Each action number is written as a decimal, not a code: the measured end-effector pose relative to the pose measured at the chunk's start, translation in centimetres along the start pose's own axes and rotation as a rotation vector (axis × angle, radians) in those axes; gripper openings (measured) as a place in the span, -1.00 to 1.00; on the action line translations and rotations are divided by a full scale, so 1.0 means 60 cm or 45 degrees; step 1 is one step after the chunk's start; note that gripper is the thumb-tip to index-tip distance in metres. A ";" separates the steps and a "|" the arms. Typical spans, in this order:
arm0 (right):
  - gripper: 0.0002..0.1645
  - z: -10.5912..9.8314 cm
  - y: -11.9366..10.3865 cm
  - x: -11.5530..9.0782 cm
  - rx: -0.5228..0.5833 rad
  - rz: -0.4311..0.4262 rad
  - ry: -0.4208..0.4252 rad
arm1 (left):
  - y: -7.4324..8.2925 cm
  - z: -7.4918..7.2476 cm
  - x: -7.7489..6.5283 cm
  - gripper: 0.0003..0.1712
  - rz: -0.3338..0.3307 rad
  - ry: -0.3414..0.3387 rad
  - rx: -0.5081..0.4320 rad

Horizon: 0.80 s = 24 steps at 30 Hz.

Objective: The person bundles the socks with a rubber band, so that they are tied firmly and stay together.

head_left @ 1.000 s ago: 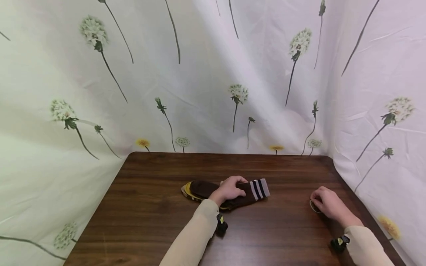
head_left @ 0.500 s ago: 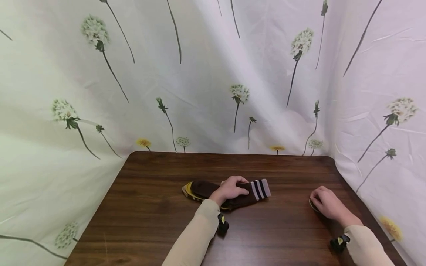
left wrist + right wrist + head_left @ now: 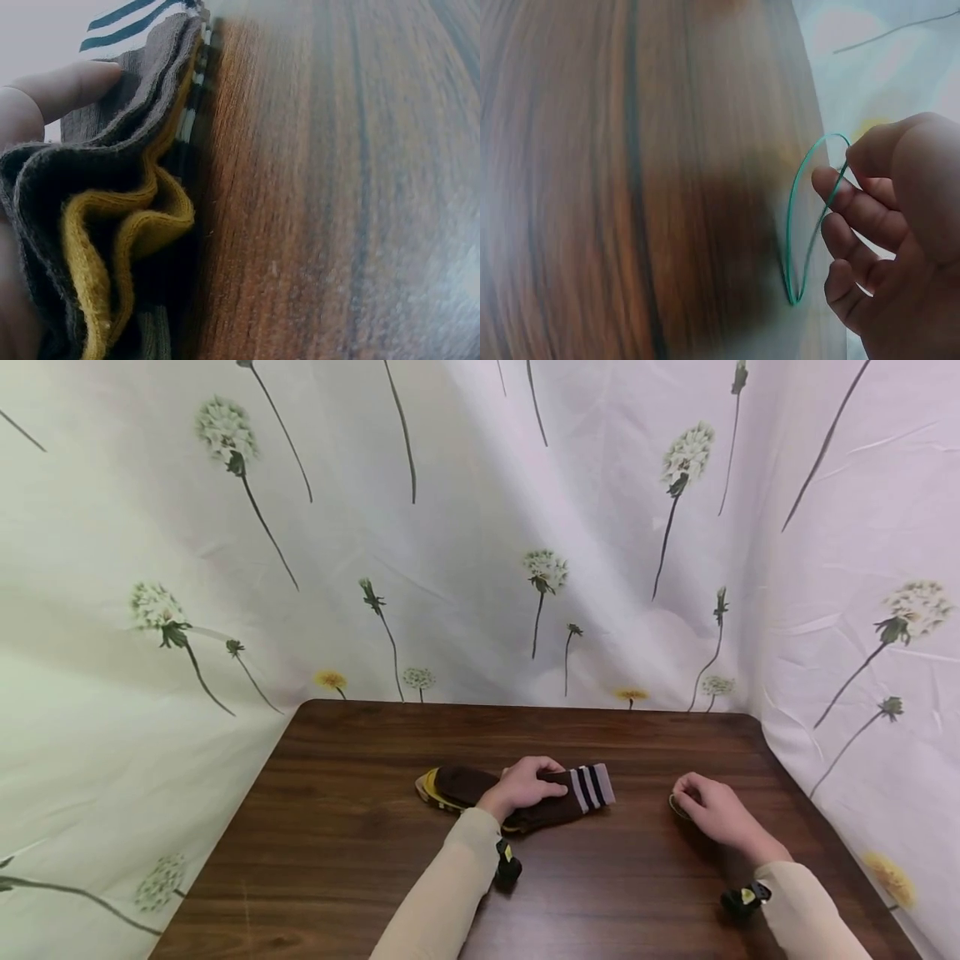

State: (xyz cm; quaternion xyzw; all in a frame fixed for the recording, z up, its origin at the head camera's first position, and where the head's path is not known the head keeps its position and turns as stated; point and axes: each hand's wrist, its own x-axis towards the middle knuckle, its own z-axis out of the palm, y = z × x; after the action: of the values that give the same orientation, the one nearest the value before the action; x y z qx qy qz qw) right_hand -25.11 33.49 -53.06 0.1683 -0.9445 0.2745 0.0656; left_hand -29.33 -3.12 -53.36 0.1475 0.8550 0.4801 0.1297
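Observation:
A layered stack of socks [image 3: 461, 785] lies across the middle of the table. The top one is dark brown, with black and pale grey stripes at its cuff [image 3: 594, 787]. Beneath it, yellow fabric [image 3: 90, 277] shows in wavy folds in the left wrist view. My left hand [image 3: 521, 785] grips the stack around its middle, thumb [image 3: 86, 82] over the brown fabric. To the right, my right hand [image 3: 716, 810] pinches a thin green rubber band [image 3: 789, 225] between thumb and index finger. The loop hangs as a long oval beside the other loosely curled fingers.
The dark wood table [image 3: 360, 843] has rounded far corners. White fabric printed with dandelions [image 3: 450, 527] hangs behind it and along both sides. Each wrist carries a small black camera [image 3: 507, 864] over a cream sleeve [image 3: 442, 893].
My right hand has moved left toward the socks, carrying the rubber band. My left hand keeps its grip on the stack. The head view has shifted slightly.

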 end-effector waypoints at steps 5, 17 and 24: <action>-0.94 0.010 -0.020 0.013 0.132 0.074 0.063 | -0.001 0.001 0.003 -0.82 -0.001 0.009 -0.003; -0.79 0.034 -0.070 0.031 0.656 0.312 0.146 | 0.006 0.004 0.000 -0.84 -0.014 0.011 -0.007; -0.73 0.055 -0.103 0.042 1.055 0.403 0.190 | 0.005 0.001 -0.003 -0.82 -0.005 0.007 0.006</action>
State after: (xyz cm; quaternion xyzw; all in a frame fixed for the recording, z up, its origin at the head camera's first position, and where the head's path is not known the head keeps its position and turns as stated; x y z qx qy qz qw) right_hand -25.39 26.07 -52.22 0.0135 -0.7616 0.6476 0.0178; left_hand -29.09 -2.96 -53.12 0.1447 0.8567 0.4783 0.1278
